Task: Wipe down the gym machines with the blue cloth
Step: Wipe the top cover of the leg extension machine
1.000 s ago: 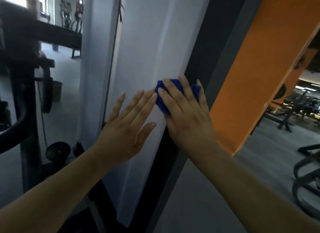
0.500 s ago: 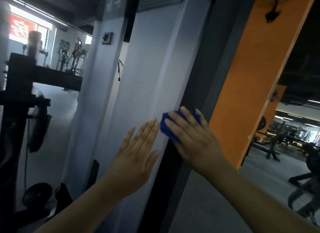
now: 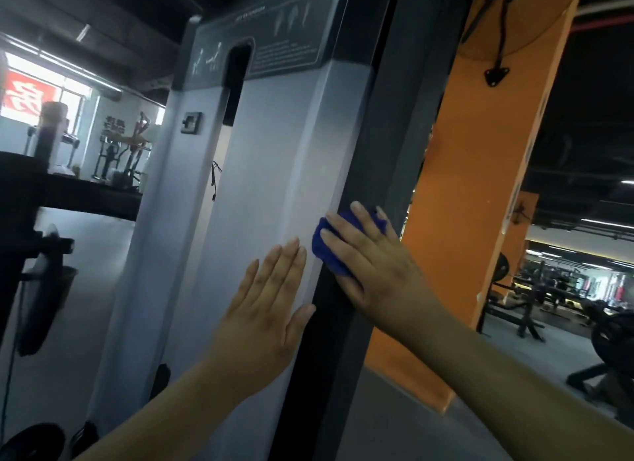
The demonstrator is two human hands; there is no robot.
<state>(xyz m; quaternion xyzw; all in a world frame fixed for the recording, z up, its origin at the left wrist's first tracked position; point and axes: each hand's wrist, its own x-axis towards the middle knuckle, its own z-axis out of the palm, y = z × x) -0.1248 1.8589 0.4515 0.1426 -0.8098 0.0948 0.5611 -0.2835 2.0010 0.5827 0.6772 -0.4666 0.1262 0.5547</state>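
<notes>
Head view: right hand (image 3: 374, 272) lies flat with straight fingers, pressing the blue cloth (image 3: 322, 252) against the gym machine where its white shroud (image 3: 267, 186) meets the dark upright frame (image 3: 374, 145). Left hand (image 3: 264, 316) rests open-palmed on the shroud just left of the cloth, holding nothing. Orange pillar (image 3: 480, 186) stands farther right.

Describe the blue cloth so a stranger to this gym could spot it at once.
Find the tall pale grey machine panel left of the orange pillar. At its dark right edge, the right hand presses a bunched cloth. It is the only deep blue thing there; the left hand beside it is bare.
</notes>
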